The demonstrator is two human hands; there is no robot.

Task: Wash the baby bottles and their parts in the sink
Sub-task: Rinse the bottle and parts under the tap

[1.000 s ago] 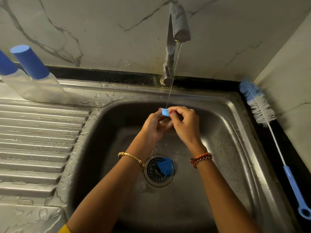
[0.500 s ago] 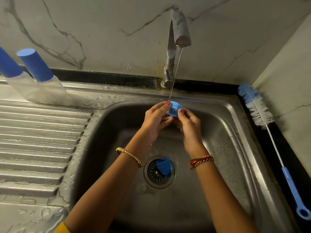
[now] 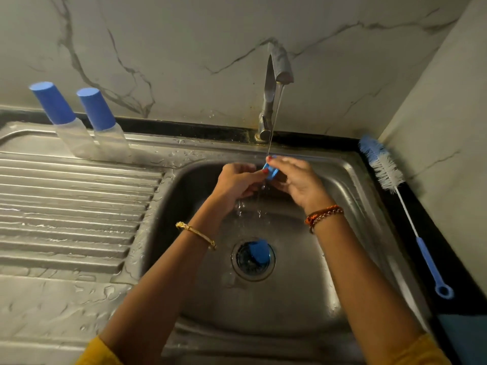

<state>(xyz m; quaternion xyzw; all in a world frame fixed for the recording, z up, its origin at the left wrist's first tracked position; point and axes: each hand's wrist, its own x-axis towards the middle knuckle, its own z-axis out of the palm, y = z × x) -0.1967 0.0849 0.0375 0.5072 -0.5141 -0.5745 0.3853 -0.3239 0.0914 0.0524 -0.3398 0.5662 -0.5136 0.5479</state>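
Observation:
A small blue bottle ring [image 3: 271, 172] is held under the thin stream from the tap [image 3: 279, 69], above the steel sink basin [image 3: 350, 206]. My left hand [image 3: 238, 181] pinches its left side and my right hand [image 3: 299, 180] pinches it from the top and right. Water drips off below my fingers. Another blue bottle part [image 3: 258, 251] lies on the drain strainer. Two clear baby bottles with blue caps [image 3: 56, 109] [image 3: 98, 111] stand at the back of the draining board.
A blue and white bottle brush [image 3: 395, 196] lies on the black counter to the right of the sink. The ribbed draining board [image 3: 68, 206] on the left is wet. Marble walls close the back and right side.
Both hands have turned the blue ring under the stream; it now shows edge-on. The camera view has shifted, showing more of the bottles on the left.

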